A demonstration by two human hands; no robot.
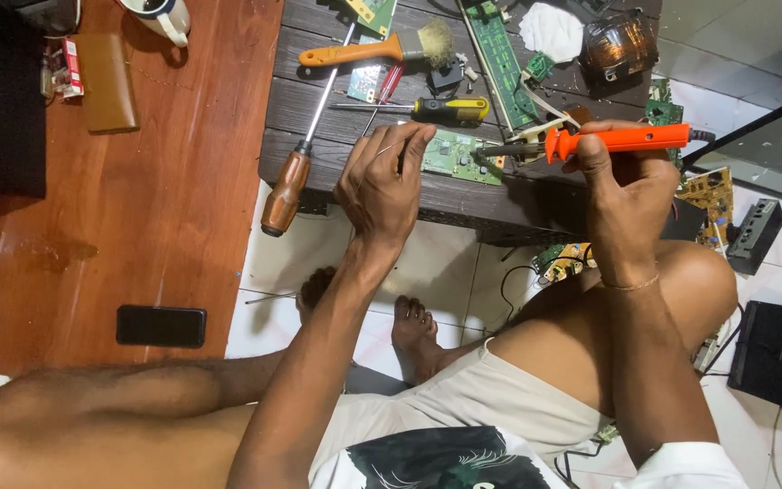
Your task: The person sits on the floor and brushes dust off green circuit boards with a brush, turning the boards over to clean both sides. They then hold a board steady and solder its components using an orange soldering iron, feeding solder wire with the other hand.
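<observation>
Right hand (622, 186) clamped around the orange soldering iron (622, 139). Iron's long axis lies near level across the view, tip pointing left onto the small green circuit board (452, 154) at the near edge of the dark slatted table (319, 100). Left hand (384, 181) pinches a thin solder wire (389, 149) beside the board. Farther back: 1 yellow-handled screwdriver (441, 110), then 1 orange-handled brush (377, 50).

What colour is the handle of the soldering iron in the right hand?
Bright orange, in the head view: soldering iron, right hand.
</observation>
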